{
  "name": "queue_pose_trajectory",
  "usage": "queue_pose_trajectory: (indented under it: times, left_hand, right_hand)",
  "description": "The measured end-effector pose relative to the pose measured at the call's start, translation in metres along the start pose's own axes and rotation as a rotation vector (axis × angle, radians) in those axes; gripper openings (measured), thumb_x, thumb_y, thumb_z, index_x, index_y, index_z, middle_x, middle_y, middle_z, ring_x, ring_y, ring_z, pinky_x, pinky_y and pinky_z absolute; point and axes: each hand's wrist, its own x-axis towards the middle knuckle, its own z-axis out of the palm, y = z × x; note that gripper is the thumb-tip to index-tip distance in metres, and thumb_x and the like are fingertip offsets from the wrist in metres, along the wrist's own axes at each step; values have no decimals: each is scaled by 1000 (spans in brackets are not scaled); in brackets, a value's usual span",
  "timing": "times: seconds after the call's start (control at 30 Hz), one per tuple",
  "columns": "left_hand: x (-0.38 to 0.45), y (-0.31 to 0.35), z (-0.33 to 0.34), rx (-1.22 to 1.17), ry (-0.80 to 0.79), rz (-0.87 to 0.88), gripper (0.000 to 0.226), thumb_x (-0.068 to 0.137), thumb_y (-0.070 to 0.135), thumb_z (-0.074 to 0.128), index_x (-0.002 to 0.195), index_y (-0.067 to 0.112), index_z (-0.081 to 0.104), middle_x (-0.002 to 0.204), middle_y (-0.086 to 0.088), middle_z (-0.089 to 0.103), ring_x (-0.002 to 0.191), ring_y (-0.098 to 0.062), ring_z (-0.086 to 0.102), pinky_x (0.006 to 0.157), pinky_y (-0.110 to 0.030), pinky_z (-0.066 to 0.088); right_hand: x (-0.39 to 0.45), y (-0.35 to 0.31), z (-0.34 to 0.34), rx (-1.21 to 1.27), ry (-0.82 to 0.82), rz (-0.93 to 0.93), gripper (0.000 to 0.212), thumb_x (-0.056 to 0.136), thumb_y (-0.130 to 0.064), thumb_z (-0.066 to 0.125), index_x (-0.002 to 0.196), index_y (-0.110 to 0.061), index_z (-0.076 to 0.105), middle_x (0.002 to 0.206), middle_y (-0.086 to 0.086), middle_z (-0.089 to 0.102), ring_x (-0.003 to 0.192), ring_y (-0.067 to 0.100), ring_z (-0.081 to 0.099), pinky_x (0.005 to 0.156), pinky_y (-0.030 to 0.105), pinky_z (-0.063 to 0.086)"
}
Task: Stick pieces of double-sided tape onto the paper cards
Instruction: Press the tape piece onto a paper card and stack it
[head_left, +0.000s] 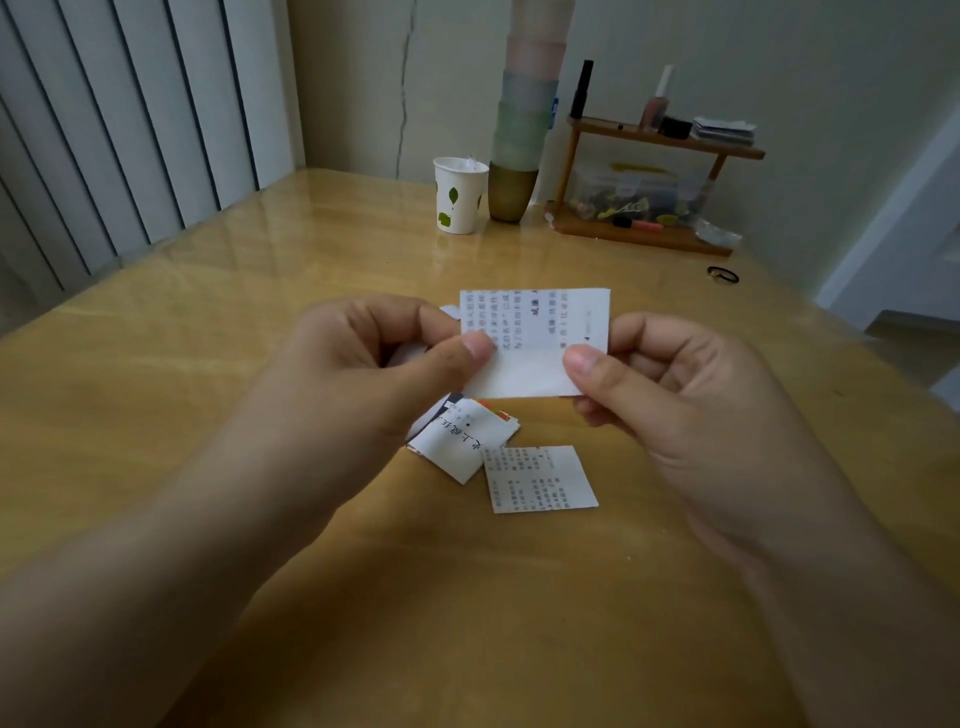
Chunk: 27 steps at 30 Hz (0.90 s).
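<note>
A thin rectangular paper card (535, 340), printed with small text on its upper part and blank white along the bottom, is held above the glossy, wood-grained desk (208, 322). The left hand (363, 364) pinches its nine o'clock edge between thumb and curled fingers; the right hand (660, 384) pinches the three o'clock edge the same way, both grips closed on the card. Below, toward six o'clock, a flat printed card (540, 478) lies beside a small overlapping pile of cards (462, 441). A leaf-patterned paper cup (457, 195) stands at twelve o'clock.

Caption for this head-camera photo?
Both hands pinch a printed paper card above two more cards on the table.
</note>
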Motion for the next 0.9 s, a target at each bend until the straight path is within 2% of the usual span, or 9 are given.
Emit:
queue_pose_trajectory:
  times: [0.07,0.2,0.3,0.37,0.43,0.53,0.67,0.8,0.9]
  left_hand:
    - [-1,-1,1,40,-31,-1,24,64,35,80,59,17,66,51,1,47,48,-8,39,47,-19,30]
    - [-5,1,9,72,-88,-10,28,62,41,65,64,12,66,48,9,56,44,-2,47,43,-13,35]
    - [-4,0,7,51,-30,0,29,63,40,72,63,12,65,49,5,54,46,-6,44,45,-18,33]
    - [-3,-1,5,55,6,5,27,66,36,79,59,15,64,52,-9,42,51,-18,35,51,-26,26]
    - [-2,-1,3,60,16,-2,23,68,37,68,59,16,64,58,-19,36,56,-24,28,55,-33,22]
    - [-2,-2,4,62,-19,-9,23,67,38,66,59,16,65,58,-18,42,55,-20,34,54,-30,25]
    - [-4,-1,7,59,-45,-7,30,69,40,74,62,13,65,49,1,50,47,-8,40,46,-20,31]
    - [-2,-2,5,41,6,-9,23,69,36,67,61,14,65,61,-27,44,58,-24,33,56,-36,25]
    - [-1,-4,3,58,6,-28,24,68,38,68,60,16,65,60,-20,44,57,-24,33,56,-35,25]
  right_hand:
    - [-2,-1,5,44,-38,10,20,71,-26,67,88,-17,71,84,-5,75,71,1,68,61,13,50]
    - [-6,2,11,25,-40,45,24,70,-29,68,88,-14,73,84,-1,75,79,15,72,73,32,59]
    - [-4,3,8,55,-11,41,19,71,-27,67,84,-14,74,83,-1,75,77,13,72,70,25,58]
    - [-1,3,3,37,27,38,18,67,-32,69,76,-17,74,79,-2,75,69,6,68,67,23,53]
    - [1,4,-1,-2,59,40,18,64,-36,69,69,-19,73,74,-1,73,61,3,60,63,22,46]
    - [0,4,0,16,21,52,19,64,-34,69,73,-18,73,77,-2,75,62,0,63,58,13,45]
    - [-4,2,7,33,-69,53,17,71,-26,67,84,-19,74,81,-6,75,73,3,70,63,15,52]
    - [1,4,0,-21,5,26,24,66,-34,67,77,-14,74,70,-6,72,55,-1,58,56,12,44]
    - [2,7,-2,-36,7,26,27,66,-35,67,78,-12,73,73,-4,73,57,-1,58,56,12,43]
